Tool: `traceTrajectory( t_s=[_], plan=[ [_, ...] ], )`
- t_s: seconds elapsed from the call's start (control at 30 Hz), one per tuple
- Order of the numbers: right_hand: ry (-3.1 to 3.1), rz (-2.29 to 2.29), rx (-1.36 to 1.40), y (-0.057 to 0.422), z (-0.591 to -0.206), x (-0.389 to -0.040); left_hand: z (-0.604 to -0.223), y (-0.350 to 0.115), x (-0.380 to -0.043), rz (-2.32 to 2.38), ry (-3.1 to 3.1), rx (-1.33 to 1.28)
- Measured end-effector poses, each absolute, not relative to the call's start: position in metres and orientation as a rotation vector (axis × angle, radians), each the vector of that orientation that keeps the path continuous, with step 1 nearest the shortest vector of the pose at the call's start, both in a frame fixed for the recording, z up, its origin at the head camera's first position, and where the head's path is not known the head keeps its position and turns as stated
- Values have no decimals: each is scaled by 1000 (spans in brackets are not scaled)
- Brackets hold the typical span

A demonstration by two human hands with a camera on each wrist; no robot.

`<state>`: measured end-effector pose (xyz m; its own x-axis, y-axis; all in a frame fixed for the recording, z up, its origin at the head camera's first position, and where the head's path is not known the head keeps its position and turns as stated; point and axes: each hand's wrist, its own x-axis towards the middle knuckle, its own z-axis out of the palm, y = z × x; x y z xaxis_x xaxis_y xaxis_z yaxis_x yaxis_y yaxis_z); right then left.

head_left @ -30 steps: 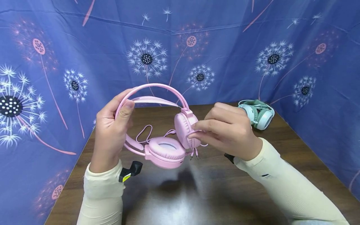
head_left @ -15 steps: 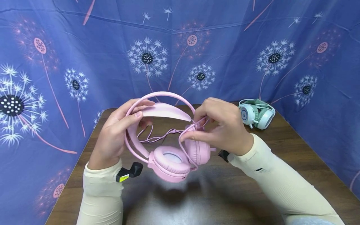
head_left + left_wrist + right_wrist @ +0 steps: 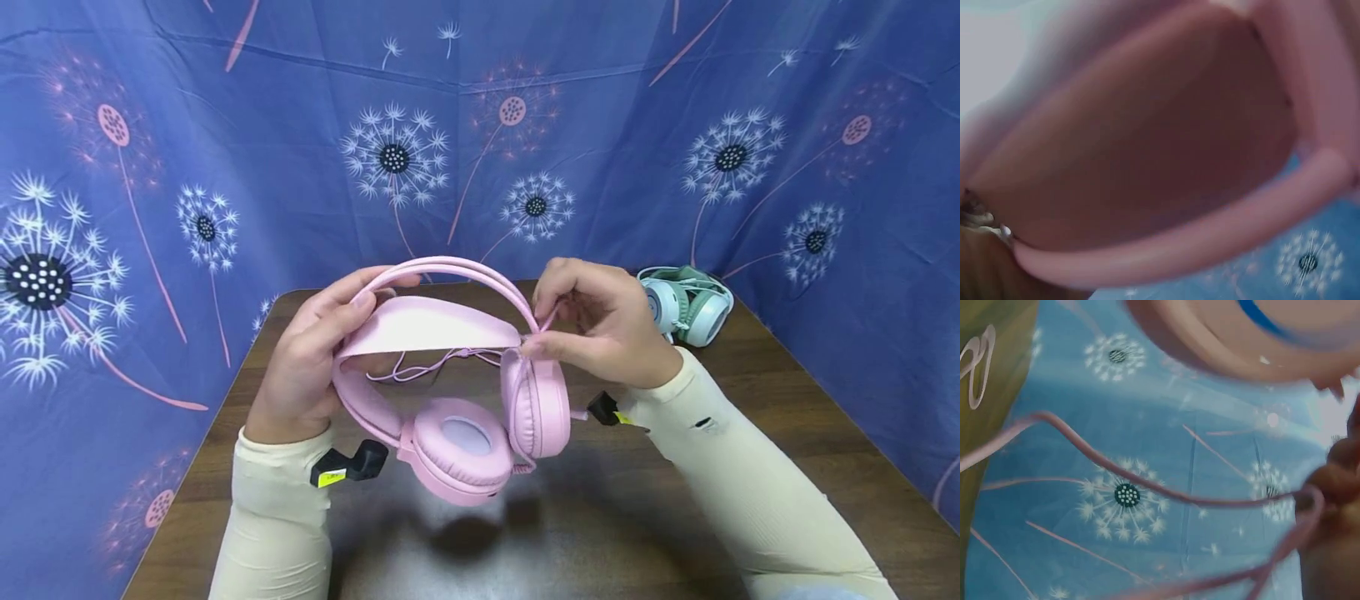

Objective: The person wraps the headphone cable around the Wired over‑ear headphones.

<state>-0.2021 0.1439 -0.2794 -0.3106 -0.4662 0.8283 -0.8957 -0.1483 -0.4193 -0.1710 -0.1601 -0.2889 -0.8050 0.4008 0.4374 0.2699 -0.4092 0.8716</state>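
Observation:
A pair of pink over-ear headphones (image 3: 431, 323) is held up over the table, ear cups hanging at the lower right. My left hand (image 3: 303, 362) grips the left side of the headband, thumb on the near side. My right hand (image 3: 600, 321) pinches the thin pink cable (image 3: 1147, 487) beside the joint above the right ear cup (image 3: 546, 408). In the right wrist view the cable bends in a loop at my fingertips. More of the cable trails behind the headband in the head view. The left wrist view is filled by the headband and its inner pad (image 3: 1147, 150).
Mint-green headphones (image 3: 707, 318) with their cord lie at the back right of the brown wooden table (image 3: 787, 450). A blue curtain (image 3: 615, 167) with a dandelion print encloses the table at the back and sides. A black wrist camera (image 3: 348, 462) sits on my left sleeve.
The headphones have come lower and turned so the headband pad faces me more. My right hand has moved from the right ear cup up to the headband end, drawing the cable up.

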Motion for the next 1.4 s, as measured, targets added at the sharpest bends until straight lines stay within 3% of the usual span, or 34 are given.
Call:
traceTrajectory(
  t_s=[0.23,0.57,0.73,0.9,1.1,1.23,1.4],
  plan=[
    [-1757,1899,1711,151,-290,-210,-294,-163,-163,2456,1520,952],
    [-1853,1895,2027,159,-281,-213,-301,-159,-166,2489,1239,1145],
    [-1793,1855,1837,143,-291,-217,-299,-152,-172,2576,1005,1068],
    [-1633,2133,1687,117,-314,-223,-300,-144,-180,2613,639,1058],
    [-1201,2113,2123,84,-330,-248,-299,-135,-185,2612,454,1109],
    [-1383,1916,1934,69,-334,-242,-299,-134,-186,2660,422,1119],
    [-1693,1948,1582,55,-342,-206,-298,-134,-186,2715,366,1119]
  ],
)
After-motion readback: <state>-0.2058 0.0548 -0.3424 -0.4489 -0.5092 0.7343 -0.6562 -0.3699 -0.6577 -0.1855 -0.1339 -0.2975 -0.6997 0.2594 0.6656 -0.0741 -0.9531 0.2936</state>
